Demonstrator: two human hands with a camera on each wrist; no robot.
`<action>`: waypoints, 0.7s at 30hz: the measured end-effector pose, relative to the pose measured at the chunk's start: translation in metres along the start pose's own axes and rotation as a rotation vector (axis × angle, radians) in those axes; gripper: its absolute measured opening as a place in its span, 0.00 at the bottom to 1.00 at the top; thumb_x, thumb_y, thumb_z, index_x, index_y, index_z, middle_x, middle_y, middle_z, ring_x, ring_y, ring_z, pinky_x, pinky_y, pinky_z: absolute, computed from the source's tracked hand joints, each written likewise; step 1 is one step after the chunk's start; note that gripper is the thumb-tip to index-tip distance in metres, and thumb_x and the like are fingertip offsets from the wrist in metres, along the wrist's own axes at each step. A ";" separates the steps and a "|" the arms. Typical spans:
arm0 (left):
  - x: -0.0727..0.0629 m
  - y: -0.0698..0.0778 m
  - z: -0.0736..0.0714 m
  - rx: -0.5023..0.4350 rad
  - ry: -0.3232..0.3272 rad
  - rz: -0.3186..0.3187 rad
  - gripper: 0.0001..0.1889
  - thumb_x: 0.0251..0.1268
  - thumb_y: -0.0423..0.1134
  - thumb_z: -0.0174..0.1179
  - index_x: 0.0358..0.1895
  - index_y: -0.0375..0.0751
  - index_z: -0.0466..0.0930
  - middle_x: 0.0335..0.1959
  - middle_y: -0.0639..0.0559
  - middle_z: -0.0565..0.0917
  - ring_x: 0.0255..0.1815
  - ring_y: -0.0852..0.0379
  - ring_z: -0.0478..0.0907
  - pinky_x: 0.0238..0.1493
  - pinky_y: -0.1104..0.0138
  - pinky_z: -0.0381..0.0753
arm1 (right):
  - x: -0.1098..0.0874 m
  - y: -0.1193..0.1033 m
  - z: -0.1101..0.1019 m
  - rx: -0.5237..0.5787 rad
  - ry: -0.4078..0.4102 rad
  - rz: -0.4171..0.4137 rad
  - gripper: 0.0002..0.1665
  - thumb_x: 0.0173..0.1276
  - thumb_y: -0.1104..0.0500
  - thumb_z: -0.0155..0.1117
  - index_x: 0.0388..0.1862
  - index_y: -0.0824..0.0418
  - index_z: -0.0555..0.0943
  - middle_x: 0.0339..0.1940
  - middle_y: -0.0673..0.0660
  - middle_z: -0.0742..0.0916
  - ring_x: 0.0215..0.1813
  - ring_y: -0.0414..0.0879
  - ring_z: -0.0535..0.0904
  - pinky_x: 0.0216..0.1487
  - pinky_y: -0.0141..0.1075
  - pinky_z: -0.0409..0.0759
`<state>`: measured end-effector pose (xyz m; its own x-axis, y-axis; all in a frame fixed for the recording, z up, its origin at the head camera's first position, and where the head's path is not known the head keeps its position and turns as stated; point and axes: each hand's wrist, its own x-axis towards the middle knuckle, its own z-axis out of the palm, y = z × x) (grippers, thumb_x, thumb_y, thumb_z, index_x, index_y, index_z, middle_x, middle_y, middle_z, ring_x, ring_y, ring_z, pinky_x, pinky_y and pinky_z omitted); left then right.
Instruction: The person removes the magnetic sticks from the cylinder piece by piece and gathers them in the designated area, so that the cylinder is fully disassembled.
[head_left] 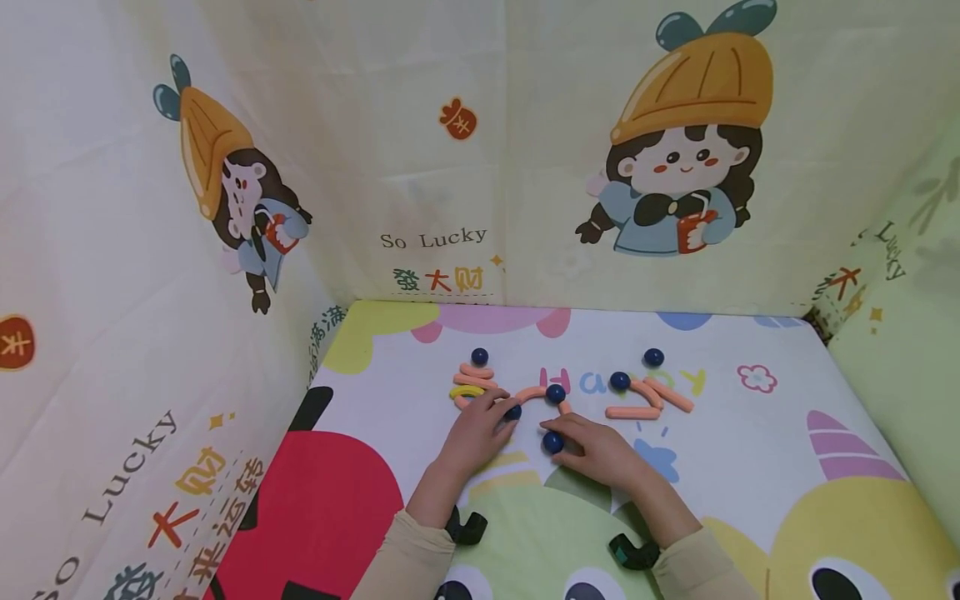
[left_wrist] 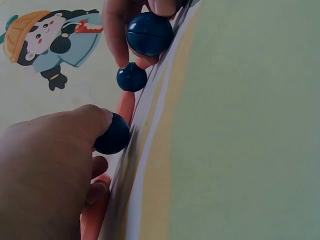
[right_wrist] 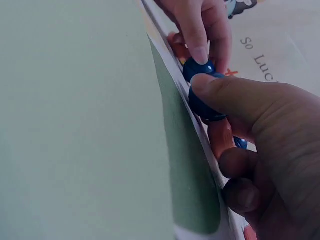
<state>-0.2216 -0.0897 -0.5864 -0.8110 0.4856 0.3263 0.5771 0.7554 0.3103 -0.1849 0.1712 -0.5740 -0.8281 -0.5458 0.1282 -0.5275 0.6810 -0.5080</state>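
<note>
Finger and thumb of my left hand (head_left: 474,431) pinch a dark blue ball (head_left: 513,412) at the table's middle. My right hand (head_left: 600,450) grips another blue ball (head_left: 552,442), nearer the front; its thumb lies over that ball (right_wrist: 204,104) in the right wrist view. Between the hands, slightly farther back, sits a third blue ball (head_left: 555,393). A curved pink stick (head_left: 531,392) runs from it towards the left-hand ball. A pink stick (head_left: 565,407) extends from it towards the right hand, which partly hides it.
Behind the left hand lie pink sticks (head_left: 476,380), a yellow curved piece (head_left: 467,391) and a blue ball (head_left: 480,357). To the right are more pink sticks (head_left: 632,412) and two blue balls (head_left: 654,357). Printed cloth walls (head_left: 540,183) stand around the patterned table (head_left: 720,433).
</note>
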 end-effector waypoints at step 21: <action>-0.003 -0.002 0.003 -0.081 0.002 -0.002 0.18 0.73 0.46 0.57 0.63 0.51 0.78 0.57 0.53 0.77 0.55 0.56 0.78 0.56 0.62 0.80 | 0.003 -0.001 0.001 0.031 -0.019 -0.029 0.25 0.70 0.51 0.65 0.66 0.49 0.77 0.59 0.46 0.83 0.59 0.43 0.80 0.58 0.44 0.80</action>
<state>-0.2206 -0.0912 -0.5903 -0.8118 0.4833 0.3278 0.5818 0.7179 0.3823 -0.1866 0.1683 -0.5738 -0.8084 -0.5747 0.1274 -0.5452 0.6492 -0.5303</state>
